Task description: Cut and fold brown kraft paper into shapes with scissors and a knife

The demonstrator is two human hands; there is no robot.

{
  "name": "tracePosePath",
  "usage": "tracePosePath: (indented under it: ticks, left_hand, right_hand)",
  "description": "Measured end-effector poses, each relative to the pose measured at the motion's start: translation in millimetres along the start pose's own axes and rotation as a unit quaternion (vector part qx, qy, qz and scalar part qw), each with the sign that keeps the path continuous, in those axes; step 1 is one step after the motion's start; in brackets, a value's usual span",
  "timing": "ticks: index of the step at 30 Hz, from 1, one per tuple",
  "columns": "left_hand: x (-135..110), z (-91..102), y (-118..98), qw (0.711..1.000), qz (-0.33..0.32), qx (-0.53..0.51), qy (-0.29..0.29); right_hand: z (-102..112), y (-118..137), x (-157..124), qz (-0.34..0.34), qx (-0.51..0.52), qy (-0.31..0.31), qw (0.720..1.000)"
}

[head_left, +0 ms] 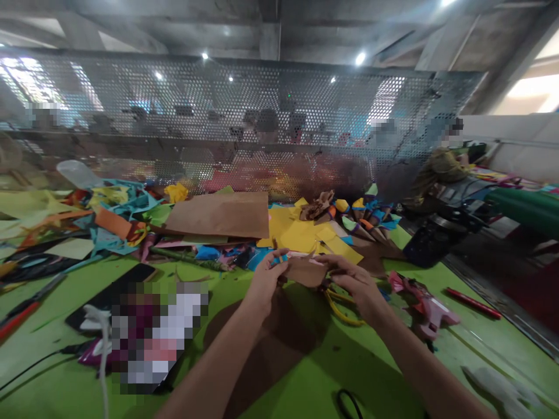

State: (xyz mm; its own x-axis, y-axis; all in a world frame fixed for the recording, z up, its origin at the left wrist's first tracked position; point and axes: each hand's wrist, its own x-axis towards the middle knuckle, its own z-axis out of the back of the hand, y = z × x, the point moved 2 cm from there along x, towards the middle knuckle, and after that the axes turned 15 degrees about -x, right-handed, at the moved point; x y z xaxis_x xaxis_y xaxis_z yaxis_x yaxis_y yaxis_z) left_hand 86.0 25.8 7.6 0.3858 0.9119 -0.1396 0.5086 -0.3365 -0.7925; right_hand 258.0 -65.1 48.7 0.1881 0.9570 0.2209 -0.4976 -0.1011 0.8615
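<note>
Both of my hands hold a small piece of brown paper (304, 270) above the green table (305, 372). My left hand (267, 278) pinches its left edge with closed fingers. On the other side, my right hand (353, 282) grips the right edge, fingers curled. Yellow-handled scissors (339, 307) lie on the table just under my right hand. A larger brown paper sheet (271, 343) lies flat beneath my forearms.
A pink glue gun (425, 305) and a red pen (474, 304) lie at the right. A brown sheet (220, 215), yellow paper (299, 235), several paper cones (364, 221) and coloured scraps (117, 215) fill the back. A phone (111, 297) lies left. A person (439, 169) sits far right by a perforated screen (244, 116).
</note>
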Motion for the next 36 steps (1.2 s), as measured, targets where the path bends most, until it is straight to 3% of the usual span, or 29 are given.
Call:
tracePosePath:
  ticks: [2,4,9,12,16,24,36]
  left_hand:
    - [0.0,1.0,1.7,1.000,0.016,-0.018,-0.006]
    - [-1.3,0.1,3.0,0.999,0.033,-0.028,-0.001]
    - [-7.6,-4.5,-0.9,0.999,-0.015,0.041,-0.011]
    - [-11.4,-12.2,-0.4,0.994,-0.042,0.065,0.072]
    - [-14.3,-20.6,8.8,0.987,-0.009,0.021,0.158]
    - [-10.5,-18.4,14.4,0.987,-0.013,0.027,0.156]
    - [-16.3,-21.4,14.7,0.987,0.005,0.050,0.154]
  right_hand:
    - [-1.1,4.9,-1.0,0.069,-0.071,-0.017,0.995]
    - [-2.7,4.6,-1.6,0.086,-0.104,-0.051,0.990]
    - [-2.9,-13.5,-0.7,-0.059,0.003,-0.094,0.994]
    - [-3.9,-17.4,0.2,-0.094,0.089,-0.075,0.989]
    - [-8.5,-13.4,-0.3,-0.101,0.150,-0.049,0.982]
    - [-7.9,-20.1,-0.2,-0.094,0.093,-0.077,0.988]
    - [-9.0,-12.1,-2.4,-0.111,0.148,-0.070,0.980]
